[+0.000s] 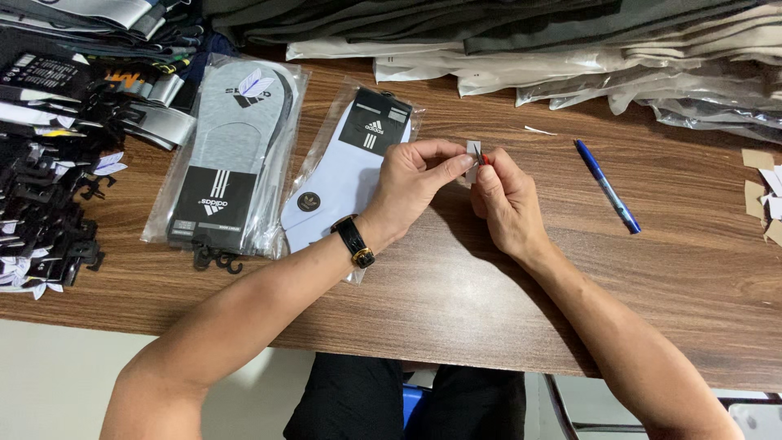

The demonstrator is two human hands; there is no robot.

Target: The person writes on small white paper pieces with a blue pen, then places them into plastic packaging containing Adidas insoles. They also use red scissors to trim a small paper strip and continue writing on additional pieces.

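My left hand point(411, 186) and my right hand point(505, 200) meet above the wooden table point(456, 293). Between their fingertips they pinch a small white paper tag point(473, 151) with a bit of red at its right side. The left wrist wears a black-strapped watch point(355, 242). Under the left hand lies a clear bag of white socks point(346, 171) with a black label card. Left of it lies a clear bag of grey socks point(228, 155).
A blue pen point(607, 186) lies right of the hands. Folded bagged garments point(586, 49) stack along the far edge. Black hangers and sock packs point(57, 163) crowd the left side. Paper scraps point(766, 195) sit at the right edge.
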